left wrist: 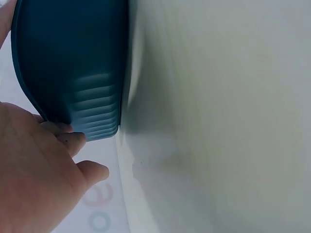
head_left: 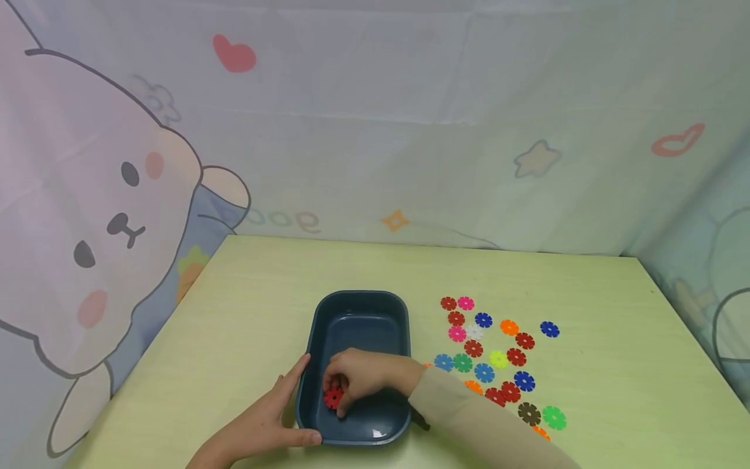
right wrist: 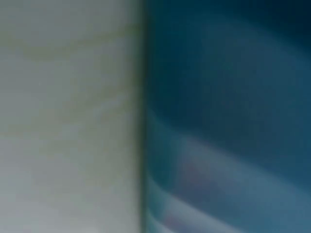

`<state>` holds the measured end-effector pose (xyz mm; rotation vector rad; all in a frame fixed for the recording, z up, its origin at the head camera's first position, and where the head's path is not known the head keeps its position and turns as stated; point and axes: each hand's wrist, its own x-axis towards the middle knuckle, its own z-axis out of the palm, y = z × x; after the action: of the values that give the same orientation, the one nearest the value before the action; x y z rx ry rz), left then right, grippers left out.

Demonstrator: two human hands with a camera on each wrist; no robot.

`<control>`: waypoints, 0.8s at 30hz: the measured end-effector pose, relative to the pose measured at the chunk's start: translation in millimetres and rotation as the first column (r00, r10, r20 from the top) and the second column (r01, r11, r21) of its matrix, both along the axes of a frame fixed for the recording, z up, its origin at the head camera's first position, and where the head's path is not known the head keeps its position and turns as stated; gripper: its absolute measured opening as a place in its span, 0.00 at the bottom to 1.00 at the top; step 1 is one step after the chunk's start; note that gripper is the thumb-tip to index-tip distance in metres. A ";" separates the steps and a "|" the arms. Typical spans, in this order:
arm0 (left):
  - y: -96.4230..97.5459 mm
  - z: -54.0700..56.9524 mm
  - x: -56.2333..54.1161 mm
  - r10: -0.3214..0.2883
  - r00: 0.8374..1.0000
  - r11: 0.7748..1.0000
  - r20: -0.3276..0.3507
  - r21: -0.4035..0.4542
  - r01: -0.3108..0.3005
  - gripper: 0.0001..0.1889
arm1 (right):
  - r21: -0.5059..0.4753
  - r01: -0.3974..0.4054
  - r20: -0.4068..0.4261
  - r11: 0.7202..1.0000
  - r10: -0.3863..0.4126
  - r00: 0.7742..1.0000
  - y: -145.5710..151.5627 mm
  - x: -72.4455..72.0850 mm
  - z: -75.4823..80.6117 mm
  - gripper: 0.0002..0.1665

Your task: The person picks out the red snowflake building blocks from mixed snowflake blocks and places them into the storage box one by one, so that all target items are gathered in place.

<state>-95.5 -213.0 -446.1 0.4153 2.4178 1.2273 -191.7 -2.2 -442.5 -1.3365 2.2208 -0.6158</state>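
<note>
A dark blue rectangular tray (head_left: 375,339) with raised walls sits on the table. My right hand (head_left: 366,374) reaches into it from the right, fingertips and thumb bent around a red notched plastic disc (head_left: 333,398) near the tray's left side. My left hand (head_left: 263,413) lies against the near left corner, index finger along the left rim and thumb at the front edge. In the left wrist view, that hand (left wrist: 39,170) touches the outside of the tray wall (left wrist: 73,63). The right wrist view is blurred and filled by the tray wall (right wrist: 233,97); no fingers show there.
Right of the tray, several notched discs lie scattered flat, among them a dark blue disc (head_left: 549,329), a green disc (head_left: 554,417) and a brown disc (head_left: 529,413). The right sleeve (head_left: 480,417) passes over the nearer ones. A printed cloth (head_left: 375,130) hangs behind the table (head_left: 615,312).
</note>
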 end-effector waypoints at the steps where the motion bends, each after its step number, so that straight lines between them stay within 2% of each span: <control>1: 0.1 0.1 0.4 -0.003 1.000 1.000 0.001 0.001 0.003 0.59 | -0.004 0.002 0.006 1.000 -0.002 1.000 0.3 -0.1 -1.1 0.20; 10: 0.0 -0.7 -0.2 -0.014 1.000 1.000 -0.008 0.026 0.014 0.58 | -0.018 0.001 0.026 1.000 0.000 1.000 -0.4 -0.6 -4.2 0.19; 24: -1.1 -1.6 2.3 -0.008 1.000 1.000 -0.025 0.011 0.008 0.58 | 0.044 -0.076 -0.058 0.996 0.078 0.995 -5.2 2.2 -9.3 0.21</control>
<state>-93.3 -214.0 -447.8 0.4460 2.4289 1.2402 -189.5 -7.4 -451.8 -1.4296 2.2045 -0.5055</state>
